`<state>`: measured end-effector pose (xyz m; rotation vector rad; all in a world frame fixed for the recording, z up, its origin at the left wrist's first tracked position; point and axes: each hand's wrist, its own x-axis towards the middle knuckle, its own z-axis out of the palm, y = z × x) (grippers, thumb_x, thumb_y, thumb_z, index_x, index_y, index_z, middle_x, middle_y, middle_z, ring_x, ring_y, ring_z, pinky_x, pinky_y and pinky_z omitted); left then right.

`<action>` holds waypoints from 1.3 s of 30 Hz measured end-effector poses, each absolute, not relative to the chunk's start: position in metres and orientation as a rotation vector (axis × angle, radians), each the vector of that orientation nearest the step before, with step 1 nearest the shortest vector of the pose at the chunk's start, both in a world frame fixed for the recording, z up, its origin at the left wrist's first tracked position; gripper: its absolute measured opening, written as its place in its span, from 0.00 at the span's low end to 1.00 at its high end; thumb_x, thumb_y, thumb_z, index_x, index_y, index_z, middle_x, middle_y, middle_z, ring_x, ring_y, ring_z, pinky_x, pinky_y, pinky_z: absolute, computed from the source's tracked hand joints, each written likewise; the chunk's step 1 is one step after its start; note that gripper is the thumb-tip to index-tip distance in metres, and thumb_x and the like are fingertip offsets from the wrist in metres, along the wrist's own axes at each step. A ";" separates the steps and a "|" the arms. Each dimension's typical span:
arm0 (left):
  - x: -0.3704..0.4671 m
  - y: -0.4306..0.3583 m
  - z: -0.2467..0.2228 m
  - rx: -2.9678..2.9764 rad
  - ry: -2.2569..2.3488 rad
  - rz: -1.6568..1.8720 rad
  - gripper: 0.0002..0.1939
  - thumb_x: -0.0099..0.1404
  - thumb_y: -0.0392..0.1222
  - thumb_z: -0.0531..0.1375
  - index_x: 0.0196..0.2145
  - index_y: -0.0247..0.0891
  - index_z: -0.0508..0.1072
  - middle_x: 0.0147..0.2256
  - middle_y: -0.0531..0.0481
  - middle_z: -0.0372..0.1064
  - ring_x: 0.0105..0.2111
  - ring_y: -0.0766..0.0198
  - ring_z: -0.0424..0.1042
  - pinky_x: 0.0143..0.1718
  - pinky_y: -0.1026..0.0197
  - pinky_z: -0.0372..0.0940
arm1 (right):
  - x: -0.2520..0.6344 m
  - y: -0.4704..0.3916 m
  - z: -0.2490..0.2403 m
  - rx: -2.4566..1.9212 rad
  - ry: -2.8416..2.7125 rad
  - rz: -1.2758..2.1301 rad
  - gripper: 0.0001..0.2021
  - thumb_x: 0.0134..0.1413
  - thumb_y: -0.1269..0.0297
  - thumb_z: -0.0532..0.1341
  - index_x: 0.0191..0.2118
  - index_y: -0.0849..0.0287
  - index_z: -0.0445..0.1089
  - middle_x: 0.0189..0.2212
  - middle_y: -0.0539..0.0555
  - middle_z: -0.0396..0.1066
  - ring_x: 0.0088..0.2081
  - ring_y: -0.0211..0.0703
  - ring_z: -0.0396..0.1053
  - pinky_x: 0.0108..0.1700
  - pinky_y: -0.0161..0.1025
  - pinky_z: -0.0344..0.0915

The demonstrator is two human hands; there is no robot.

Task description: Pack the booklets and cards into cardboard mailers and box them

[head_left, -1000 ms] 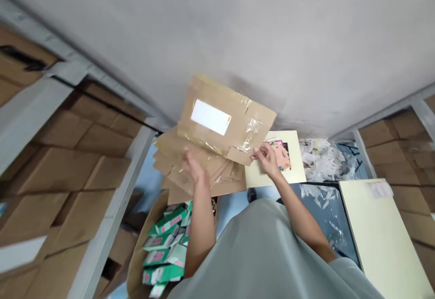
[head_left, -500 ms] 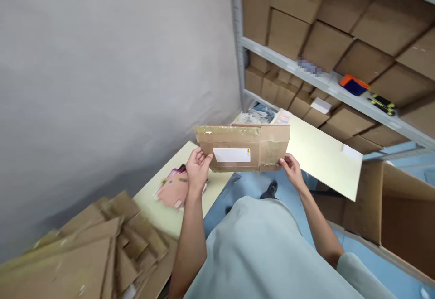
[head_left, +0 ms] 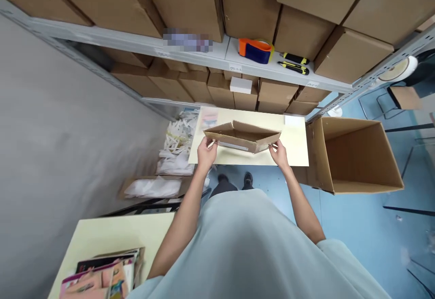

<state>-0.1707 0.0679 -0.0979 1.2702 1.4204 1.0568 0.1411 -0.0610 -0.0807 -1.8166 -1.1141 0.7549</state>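
Observation:
A shallow cardboard piece (head_left: 243,141), folded into an open frame, is held by both hands over the cream tabletop (head_left: 295,147). My left hand (head_left: 207,154) pinches its left end, beside a white label that shows on the near side. At the right end, the fingers of my right hand (head_left: 279,155) close on the near edge. The cardboard's upper opening shows between its bent walls. Whether it touches the tabletop, I cannot tell.
Metal shelving (head_left: 214,56) full of cardboard boxes spans the far side, with an orange and blue tape dispenser (head_left: 254,50) and yellow-black cutters (head_left: 294,63). A large open carton (head_left: 363,154) stands right. Printed packages (head_left: 102,276) lie on the lower-left table.
The view has turned right to face the shelf. Both hands have brought the cardboard over the tabletop, and it has opened from a flat-looking piece into a frame.

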 end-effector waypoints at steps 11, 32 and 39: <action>-0.150 0.117 -0.112 1.249 1.226 0.759 0.14 0.64 0.42 0.59 0.43 0.37 0.80 0.48 0.38 0.83 0.54 0.50 0.82 0.64 0.44 0.74 | 0.135 -0.017 -0.100 -1.922 -0.857 0.796 0.25 0.64 0.55 0.62 0.63 0.60 0.72 0.65 0.69 0.76 0.60 0.55 0.78 0.62 0.57 0.77; -0.134 0.142 -0.054 1.887 1.373 0.626 0.01 0.68 0.39 0.65 0.36 0.43 0.76 0.39 0.49 0.79 0.30 0.58 0.77 0.37 0.56 0.66 | 0.097 0.011 -0.032 -2.460 -1.040 0.416 0.12 0.69 0.63 0.56 0.50 0.57 0.75 0.45 0.61 0.81 0.38 0.54 0.81 0.46 0.48 0.74; -0.106 0.125 -0.062 1.885 1.345 0.594 0.08 0.75 0.45 0.62 0.46 0.43 0.81 0.47 0.45 0.81 0.40 0.54 0.81 0.44 0.55 0.71 | 0.127 0.013 -0.041 -2.168 -1.439 0.602 0.15 0.76 0.61 0.55 0.54 0.54 0.79 0.65 0.62 0.75 0.56 0.57 0.79 0.57 0.53 0.78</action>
